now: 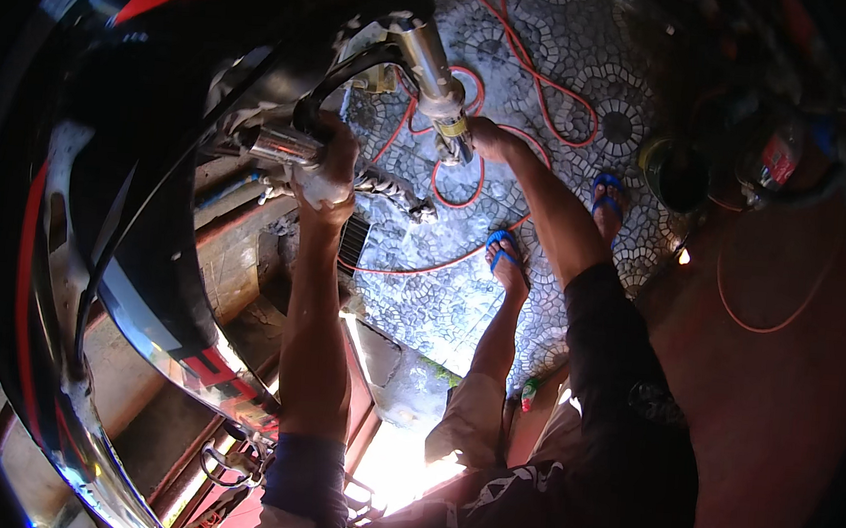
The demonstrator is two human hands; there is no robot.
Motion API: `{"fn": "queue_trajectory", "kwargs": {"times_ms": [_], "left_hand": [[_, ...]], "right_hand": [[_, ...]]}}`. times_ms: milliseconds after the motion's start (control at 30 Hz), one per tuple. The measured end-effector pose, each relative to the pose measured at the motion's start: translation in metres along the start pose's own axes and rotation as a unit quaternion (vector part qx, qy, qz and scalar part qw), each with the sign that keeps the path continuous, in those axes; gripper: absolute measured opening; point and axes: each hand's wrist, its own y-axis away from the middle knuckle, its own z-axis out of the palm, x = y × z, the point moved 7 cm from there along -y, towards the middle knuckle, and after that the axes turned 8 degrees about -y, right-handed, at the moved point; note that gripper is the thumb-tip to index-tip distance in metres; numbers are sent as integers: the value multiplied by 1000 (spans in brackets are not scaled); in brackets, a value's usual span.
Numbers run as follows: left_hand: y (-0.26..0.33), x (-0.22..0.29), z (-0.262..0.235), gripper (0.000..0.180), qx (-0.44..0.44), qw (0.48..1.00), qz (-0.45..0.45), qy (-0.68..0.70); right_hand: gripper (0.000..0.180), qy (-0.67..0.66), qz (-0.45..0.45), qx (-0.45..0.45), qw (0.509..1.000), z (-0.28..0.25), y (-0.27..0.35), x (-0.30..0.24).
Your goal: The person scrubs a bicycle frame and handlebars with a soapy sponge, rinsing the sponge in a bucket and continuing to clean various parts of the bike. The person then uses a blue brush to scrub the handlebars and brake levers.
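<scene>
A motorcycle with a black and red body (69, 131) fills the left side, its front fork reaching toward the middle. My left hand (330, 169) is closed at the end of one shiny metal fork leg (282, 144), with white foam or light on the back of the hand. The other fork leg (438, 87), silver with a yellow label, slants down to my right hand (491, 139). My right fingers curl behind its lower end and are partly hidden. A black curved piece (350, 71) runs between the two legs.
An orange hose (577, 142) loops over the wet grey patterned stone floor (464, 237). My feet in blue flip-flops (503, 248) stand there. A dark bucket (675, 174) sits at the right. A drain grate (353, 242) and concrete ledge lie below my left hand.
</scene>
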Motion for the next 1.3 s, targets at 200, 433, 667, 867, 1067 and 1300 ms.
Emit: {"fn": "queue_trajectory", "kwargs": {"times_ms": [200, 433, 667, 867, 1067, 1300], "left_hand": [[-2, 12, -10, 29, 11, 991, 18, -129], [-5, 24, -15, 36, 35, 984, 4, -176], [-18, 53, -25, 21, 96, 974, 18, -203], [-21, 65, -19, 3, 95, 960, 48, -257], [-21, 58, -22, 11, 108, 971, 36, -211], [-21, 54, -36, 12, 156, 980, 54, -112]], "right_hand": [[40, 17, -146, 160, 976, -14, 15, 34], [40, 164, -191, 303, 919, -15, 34, 26], [36, 313, -213, 362, 852, -28, 58, 10], [32, -214, -203, 327, 898, -48, 36, 61], [34, -292, -174, 355, 871, -49, 97, 98], [24, -134, -202, 278, 930, 36, 116, 68]]}}
